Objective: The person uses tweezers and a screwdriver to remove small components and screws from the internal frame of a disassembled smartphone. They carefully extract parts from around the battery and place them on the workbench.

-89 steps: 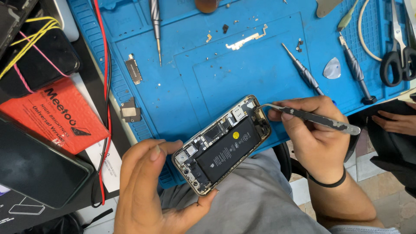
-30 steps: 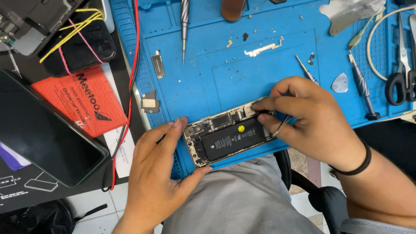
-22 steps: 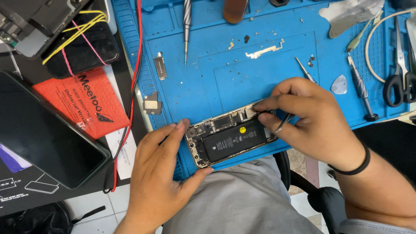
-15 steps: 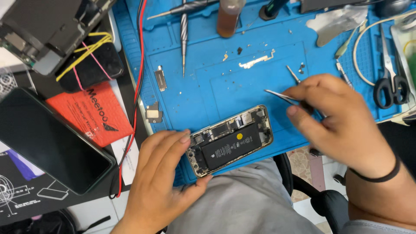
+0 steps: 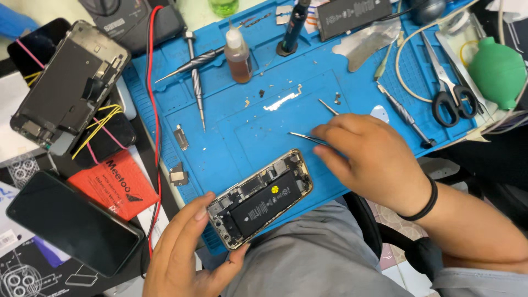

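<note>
At the far left of my table, a stripped phone frame (image 5: 69, 88) bound with yellow and pink rubber bands lies on a dark device, and below it a black phone (image 5: 74, 223) rests face up beside an orange packet (image 5: 116, 184). A red cable (image 5: 155, 115) runs down the left edge of the blue work mat (image 5: 247, 126). On the mat lie two screwdrivers (image 5: 195, 71), a small dropper bottle (image 5: 238, 52) of brown liquid standing upright, and two small metal parts (image 5: 180, 137) near the mat's left border.

My left hand (image 5: 184, 256) grips the opened phone (image 5: 259, 198) by its lower end, thumb along the near edge and fingers underneath; the phone tilts across the mat's front edge, above my grey-clad lap, with its black battery and circuit boards exposed.

Just right of the phone, my right hand (image 5: 374, 162) is closed around a pair of metal tweezers (image 5: 308, 137), whose tips point left over the bare mat, clear of the phone. A black band circles that wrist.

Further right on the mat lie a thin metal pry sheet (image 5: 368, 41), another screwdriver (image 5: 404, 113), a coiled white cable and a pair of black-handled scissors (image 5: 448, 91). A green rubber blower bulb (image 5: 498, 71) sits at the far right corner.
</note>
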